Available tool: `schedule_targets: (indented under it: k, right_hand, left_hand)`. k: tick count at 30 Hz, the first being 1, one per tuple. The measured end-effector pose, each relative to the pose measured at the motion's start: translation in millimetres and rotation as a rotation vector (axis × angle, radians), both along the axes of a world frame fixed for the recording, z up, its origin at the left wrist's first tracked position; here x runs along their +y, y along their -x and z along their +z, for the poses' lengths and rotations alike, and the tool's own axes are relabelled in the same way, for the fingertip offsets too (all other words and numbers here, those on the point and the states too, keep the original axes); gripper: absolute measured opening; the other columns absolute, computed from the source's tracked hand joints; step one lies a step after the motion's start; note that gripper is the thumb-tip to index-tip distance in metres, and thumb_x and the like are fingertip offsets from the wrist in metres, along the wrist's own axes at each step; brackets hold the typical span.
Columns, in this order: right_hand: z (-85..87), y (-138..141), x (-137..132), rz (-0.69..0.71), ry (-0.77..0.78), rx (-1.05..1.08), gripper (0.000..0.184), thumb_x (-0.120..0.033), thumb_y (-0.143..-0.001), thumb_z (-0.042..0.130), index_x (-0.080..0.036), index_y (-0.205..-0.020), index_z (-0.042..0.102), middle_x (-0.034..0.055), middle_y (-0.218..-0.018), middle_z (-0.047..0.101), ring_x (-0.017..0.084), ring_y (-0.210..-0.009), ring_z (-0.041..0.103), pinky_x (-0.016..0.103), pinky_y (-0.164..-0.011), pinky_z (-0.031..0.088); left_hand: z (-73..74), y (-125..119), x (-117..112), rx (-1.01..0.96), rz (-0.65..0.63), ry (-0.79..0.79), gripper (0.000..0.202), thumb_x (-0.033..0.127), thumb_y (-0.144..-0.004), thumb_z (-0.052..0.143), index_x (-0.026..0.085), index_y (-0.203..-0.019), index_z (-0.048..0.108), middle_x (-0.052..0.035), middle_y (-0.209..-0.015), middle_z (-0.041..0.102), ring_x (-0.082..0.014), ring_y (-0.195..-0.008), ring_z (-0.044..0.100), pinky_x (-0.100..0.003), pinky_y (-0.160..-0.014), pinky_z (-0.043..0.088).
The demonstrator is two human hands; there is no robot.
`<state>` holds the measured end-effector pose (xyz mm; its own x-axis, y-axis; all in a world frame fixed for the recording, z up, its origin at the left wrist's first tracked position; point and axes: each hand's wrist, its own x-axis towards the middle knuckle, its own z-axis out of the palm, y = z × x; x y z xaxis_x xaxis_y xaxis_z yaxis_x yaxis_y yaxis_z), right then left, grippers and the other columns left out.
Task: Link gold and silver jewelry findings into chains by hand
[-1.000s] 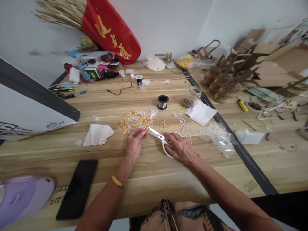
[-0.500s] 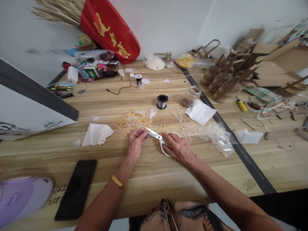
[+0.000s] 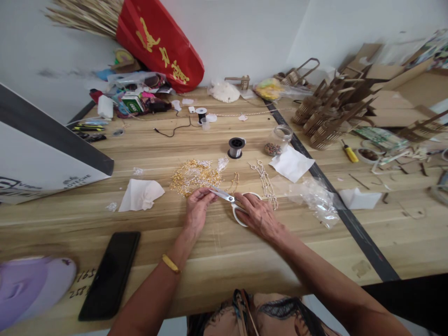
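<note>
My right hand (image 3: 258,213) grips a pair of white-handled scissors (image 3: 231,199), the blades pointing left and nearly closed. Their tips reach the fingers of my left hand (image 3: 199,205), which are pinched together. What those fingers hold is too small to make out. Just beyond my left hand lies a tangled heap of gold and silver chains (image 3: 192,176). A short gold chain (image 3: 235,181) rests on the table past the blades. To the right of the scissors, silver beaded chains (image 3: 266,182) are laid out lengthwise.
A wire spool (image 3: 236,148) and a glass jar of beads (image 3: 279,140) stand beyond the chains. White paper (image 3: 292,163) and clear plastic bags (image 3: 317,200) lie to the right. At left are crumpled paper (image 3: 140,195), a black phone (image 3: 110,275) and a large white box (image 3: 45,154).
The scissor blades have come closer together at my left fingertips. Both hands stay almost in the same place.
</note>
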<state>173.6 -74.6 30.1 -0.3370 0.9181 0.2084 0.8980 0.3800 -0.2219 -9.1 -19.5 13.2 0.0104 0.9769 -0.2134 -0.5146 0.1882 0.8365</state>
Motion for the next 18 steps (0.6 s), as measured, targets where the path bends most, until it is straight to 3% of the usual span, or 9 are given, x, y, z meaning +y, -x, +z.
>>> schedule_targets:
  k: [18]
  right_hand:
    - [-1.7,0.8,0.6,0.007,-0.007,-0.01,0.035,-0.028,-0.091,0.044,-0.021,-0.125,0.045,0.0069,-0.096,0.06,0.018,-0.083,0.056,0.024,-0.057,0.035]
  left_hand:
    - [0.0,-0.8,-0.6,0.011,-0.007,0.013,0.023,0.014,-0.049,0.079,0.014,-0.069,0.068,-0.0014,-0.069,0.07,-0.0121,-0.065,0.063,-0.026,-0.067,0.051]
